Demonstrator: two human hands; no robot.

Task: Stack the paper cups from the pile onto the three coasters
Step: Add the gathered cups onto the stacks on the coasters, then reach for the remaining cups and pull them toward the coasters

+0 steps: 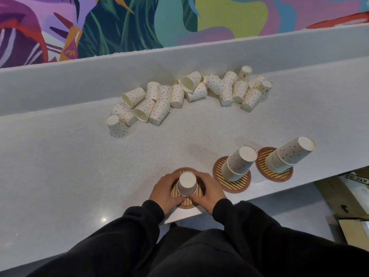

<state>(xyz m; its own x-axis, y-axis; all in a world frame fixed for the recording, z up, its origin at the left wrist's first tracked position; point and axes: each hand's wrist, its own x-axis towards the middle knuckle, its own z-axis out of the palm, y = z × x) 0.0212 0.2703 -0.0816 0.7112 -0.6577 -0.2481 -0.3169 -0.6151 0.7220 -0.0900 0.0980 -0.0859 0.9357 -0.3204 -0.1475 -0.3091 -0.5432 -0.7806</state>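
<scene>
Cup (187,185) stands inverted, base up, long axis vertical, on the near-left coaster (186,204). Left hand (165,191) and right hand (207,191) clasp its sides with curled fingers. Middle stack (239,162) and right stack (289,154) are likewise inverted; the loose pile (191,92) lies far. Box label (357,179) reads "EAT PAD".

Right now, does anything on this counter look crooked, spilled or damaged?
The middle cup stack looks kinked: its upper cups sit askew on the lower ones, not fully nested. A faint dark smudge marks the countertop just left of it. Nothing looks spilled or torn.
</scene>
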